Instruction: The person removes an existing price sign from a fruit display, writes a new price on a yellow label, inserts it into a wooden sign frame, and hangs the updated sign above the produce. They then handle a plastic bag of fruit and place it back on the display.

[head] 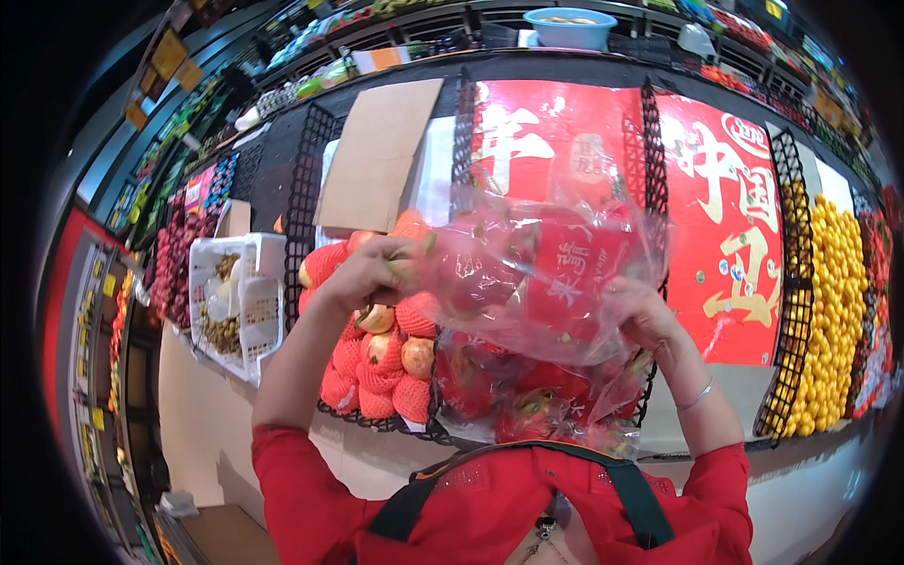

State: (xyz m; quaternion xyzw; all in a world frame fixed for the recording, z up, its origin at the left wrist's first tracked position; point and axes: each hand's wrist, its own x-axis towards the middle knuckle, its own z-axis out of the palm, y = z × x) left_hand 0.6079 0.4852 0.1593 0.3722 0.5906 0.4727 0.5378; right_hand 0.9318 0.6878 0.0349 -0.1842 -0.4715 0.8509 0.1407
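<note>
A clear plastic bag point(558, 282) of dragon fruit with red printed labels is lifted between my two hands, above the display table. My left hand point(381, 272) has its fingers closed on the gathered end of the bag at its left side. My right hand point(639, 311), slightly blurred, grips the bag's film at its right side. Below it lie more bagged dragon fruit point(537, 409) at the table's front edge. Left of these sit pomegranates point(378, 353) in red foam nets.
Black mesh dividers point(794, 282) part the display. A cardboard sheet point(381, 155) lies behind the pomegranates, and red printed boards point(720, 233) cover sections behind and to the right. A white plastic basket point(265, 311) stands left; yellow fruit point(826, 318) fills a section at right. A blue basin point(571, 30) stands far back.
</note>
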